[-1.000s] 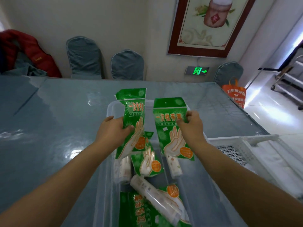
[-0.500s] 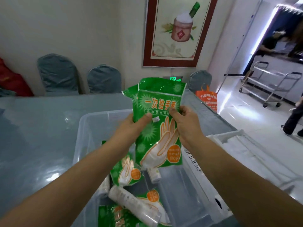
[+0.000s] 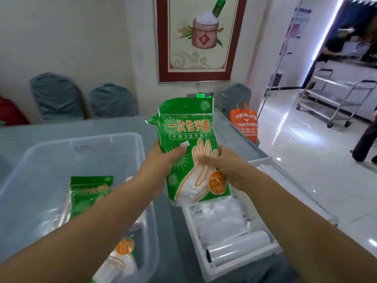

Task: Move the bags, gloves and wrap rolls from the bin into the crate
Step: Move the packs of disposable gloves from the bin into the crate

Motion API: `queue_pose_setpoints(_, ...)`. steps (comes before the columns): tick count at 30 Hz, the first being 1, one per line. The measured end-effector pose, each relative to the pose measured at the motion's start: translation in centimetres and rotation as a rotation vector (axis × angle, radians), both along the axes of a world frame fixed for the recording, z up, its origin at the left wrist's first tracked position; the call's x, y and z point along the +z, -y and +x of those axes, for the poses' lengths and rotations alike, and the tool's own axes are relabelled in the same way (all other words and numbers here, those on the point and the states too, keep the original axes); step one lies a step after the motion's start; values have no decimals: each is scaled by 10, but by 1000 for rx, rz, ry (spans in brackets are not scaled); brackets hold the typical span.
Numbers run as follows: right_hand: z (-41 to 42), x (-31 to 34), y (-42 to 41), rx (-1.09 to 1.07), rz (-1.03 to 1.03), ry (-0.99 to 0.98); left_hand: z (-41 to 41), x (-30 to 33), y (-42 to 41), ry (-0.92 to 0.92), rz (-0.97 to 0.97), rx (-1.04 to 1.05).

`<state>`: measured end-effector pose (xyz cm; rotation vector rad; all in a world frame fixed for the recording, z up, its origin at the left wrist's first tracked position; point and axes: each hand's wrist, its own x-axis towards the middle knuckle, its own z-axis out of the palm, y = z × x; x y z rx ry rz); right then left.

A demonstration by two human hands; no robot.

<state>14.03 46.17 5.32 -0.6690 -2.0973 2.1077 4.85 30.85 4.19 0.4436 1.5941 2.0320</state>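
Two green glove packs (image 3: 188,139), stacked one behind the other, are held upright between the bin and the crate. My left hand (image 3: 161,162) grips their left edge and my right hand (image 3: 222,166) grips the right edge. The clear plastic bin (image 3: 40,158) at the left holds more green glove packs (image 3: 89,193), partly hidden by my left forearm. The white crate (image 3: 206,270) at the right holds a wrap roll (image 3: 238,249) and clear plastic bags (image 3: 220,217).
Both containers stand on a grey-blue table (image 3: 175,242). Covered chairs (image 3: 57,97) line the far wall. An orange bag (image 3: 243,123) sits past the table's right edge. A metal cart (image 3: 334,99) and a standing person (image 3: 365,137) are at the far right.
The two glove packs, held apart over the bin a second ago, have been brought together and carried right toward the crate. My view has turned right, revealing the crate's contents.
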Motion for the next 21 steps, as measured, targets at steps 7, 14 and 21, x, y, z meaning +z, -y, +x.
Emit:
queue_pose_setpoints(7,60,-23,-114,64,141,57,28,-8,-105,275,89,141)
queue_pose_setpoints(14,58,-51,-163,48,631,88,32,-44,-131,259,89,411)
queue_pose_setpoints(21,21,-78,-183,95,1102,98,3,-81,-138,170,-86,572)
